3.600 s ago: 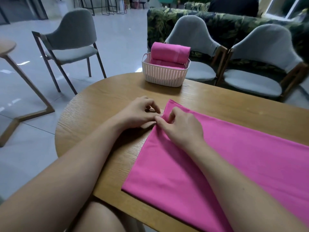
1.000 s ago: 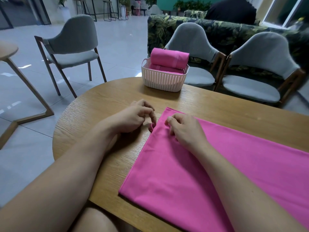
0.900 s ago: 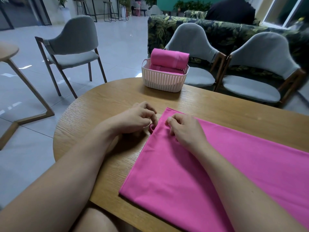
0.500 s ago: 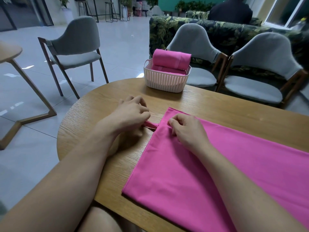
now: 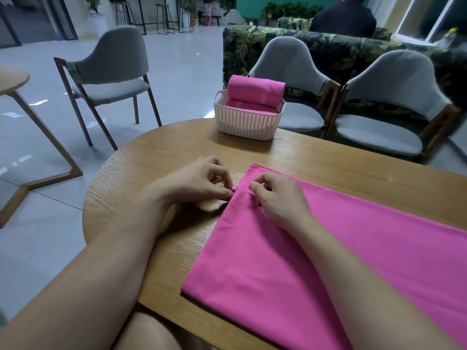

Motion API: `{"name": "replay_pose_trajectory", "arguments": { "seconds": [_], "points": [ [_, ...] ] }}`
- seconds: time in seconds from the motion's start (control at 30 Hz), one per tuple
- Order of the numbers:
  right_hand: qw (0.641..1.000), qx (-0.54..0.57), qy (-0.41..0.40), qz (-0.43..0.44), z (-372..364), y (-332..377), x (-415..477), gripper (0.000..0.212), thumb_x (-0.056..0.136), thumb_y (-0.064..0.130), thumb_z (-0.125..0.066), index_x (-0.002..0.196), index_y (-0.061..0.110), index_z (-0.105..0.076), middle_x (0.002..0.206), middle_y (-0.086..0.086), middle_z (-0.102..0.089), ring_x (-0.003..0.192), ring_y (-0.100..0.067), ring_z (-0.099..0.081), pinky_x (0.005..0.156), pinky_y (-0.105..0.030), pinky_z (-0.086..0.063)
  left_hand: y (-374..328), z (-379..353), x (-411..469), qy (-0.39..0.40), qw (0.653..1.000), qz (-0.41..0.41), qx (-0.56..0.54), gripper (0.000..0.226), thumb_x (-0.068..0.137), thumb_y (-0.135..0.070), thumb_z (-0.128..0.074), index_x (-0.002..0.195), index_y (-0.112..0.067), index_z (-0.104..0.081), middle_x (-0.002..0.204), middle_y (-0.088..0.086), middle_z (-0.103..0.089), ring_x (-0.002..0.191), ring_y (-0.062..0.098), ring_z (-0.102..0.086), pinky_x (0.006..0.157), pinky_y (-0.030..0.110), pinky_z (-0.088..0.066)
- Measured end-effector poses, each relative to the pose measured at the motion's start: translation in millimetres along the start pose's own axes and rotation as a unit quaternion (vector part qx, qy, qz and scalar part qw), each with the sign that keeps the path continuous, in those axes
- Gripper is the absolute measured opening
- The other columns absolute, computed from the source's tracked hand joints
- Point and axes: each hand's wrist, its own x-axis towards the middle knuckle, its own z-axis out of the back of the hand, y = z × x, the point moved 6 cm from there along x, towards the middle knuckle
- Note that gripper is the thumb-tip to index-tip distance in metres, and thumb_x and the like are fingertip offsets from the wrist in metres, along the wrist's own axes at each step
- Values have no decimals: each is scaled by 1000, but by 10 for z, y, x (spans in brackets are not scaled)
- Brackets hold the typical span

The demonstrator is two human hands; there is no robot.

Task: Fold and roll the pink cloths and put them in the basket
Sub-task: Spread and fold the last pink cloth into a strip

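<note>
A long folded pink cloth [image 5: 316, 251] lies flat on the wooden table [image 5: 161, 162], running off to the right. My left hand [image 5: 199, 183] pinches a small pink loop that sticks out from the cloth's left edge. My right hand [image 5: 278, 195] rests on the cloth just beside it, fingers curled and pinching the fabric near that edge. At the table's far side stands a white slatted basket [image 5: 246, 122] holding rolled pink cloths [image 5: 255, 90], one lying on top of the others.
Two grey chairs [image 5: 394, 97] stand behind the table and a third [image 5: 111, 72] to the left. A second wooden table [image 5: 15, 79] stands at far left. A leaf-patterned sofa [image 5: 336, 51] runs behind the chairs, where a person in dark clothes sits.
My left hand has come back toward the cloth's edge, so less of the pink loop shows than half a second ago. My right hand stays put on the cloth.
</note>
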Motion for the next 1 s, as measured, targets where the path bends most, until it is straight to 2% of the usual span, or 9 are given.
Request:
{"name": "replay_pose_trajectory", "arguments": {
  "seconds": [0.17, 0.33, 0.43, 0.5, 0.67, 0.8, 0.9, 1.0],
  "points": [
    [1000, -1, 2, -2, -7, -23, 12, 22, 92, 46, -58, 88, 30, -71, 73, 9, -72, 68, -15, -68, 71, -40, -58, 39, 58, -34, 8, 1000, 5, 0, 17, 77, -49, -90, 85, -42, -78, 112, -15, -56, 118, 8, -50, 107, 35, -44],
    [1000, -7, -1, 1, -8, -28, 18, 19, 93, 40, -60, 88, 28, -73, 75, 10, -73, 75, -14, -69, 75, -41, -57, 210, 230, -69, -65, 991, 68, 93, 18, 85, -54, -80, 89, -37, -75, 114, -19, -54, 120, 10, -42, 113, 53, -33],
    [1000, -14, -2, 3, -9, -23, 7, 19, 94, 41, -60, 89, 28, -73, 76, 10, -73, 76, -14, -69, 75, -41, -57, 87, 134, -91, -22, 998, 37, 39, 31, 72, -63, -83, 95, -44, -76, 116, -19, -53, 123, 9, -43, 116, 47, -35],
    [1000, -17, -3, 5, -3, -18, 3, 18, 94, 41, -60, 90, 29, -74, 76, 10, -73, 76, -14, -68, 75, -40, -57, 9, 78, -96, -6, 1000, 19, 24, 29, 72, -58, -88, 95, -47, -77, 116, -19, -53, 123, 7, -43, 115, 42, -36],
    [1000, -16, -4, 8, -9, -18, 4, 18, 94, 41, -60, 91, 30, -74, 76, 11, -72, 76, -13, -69, 75, -39, -57, -32, 38, -49, -23, 999, 0, 38, 18, 77, -48, -89, 88, -41, -77, 114, -20, -55, 119, 9, -44, 111, 45, -41],
    [1000, -13, -4, 5, -7, -26, -3, 17, 94, 41, -61, 92, 30, -74, 74, 11, -72, 75, -12, -68, 75, -39, -57, -56, -8, -7, -29, 997, -10, 67, 24, 81, -42, -87, 73, -42, -65, 111, -18, -56, 115, 15, -45, 106, 48, -42],
    [1000, -10, -3, 6, -2, -19, -4, 15, 94, 38, -63, 92, 30, -75, 74, 11, -72, 74, -12, -68, 75, -39, -56, 9, 17, -4, -23, 996, 7, 86, 26, 87, -38, -83, 75, -37, -61, 114, -16, -55, 115, 15, -45, 106, 47, -40],
    [1000, -5, -3, 6, -5, -20, -4, 14, 94, 37, -63, 92, 30, -75, 74, 11, -72, 75, -11, -69, 76, -39, -57, 119, 127, -34, -49, 991, 44, 112, 18, 90, -40, -80, 83, -34, -65, 119, -16, -54, 119, 14, -43, 108, 48, -38]
  ]
}}
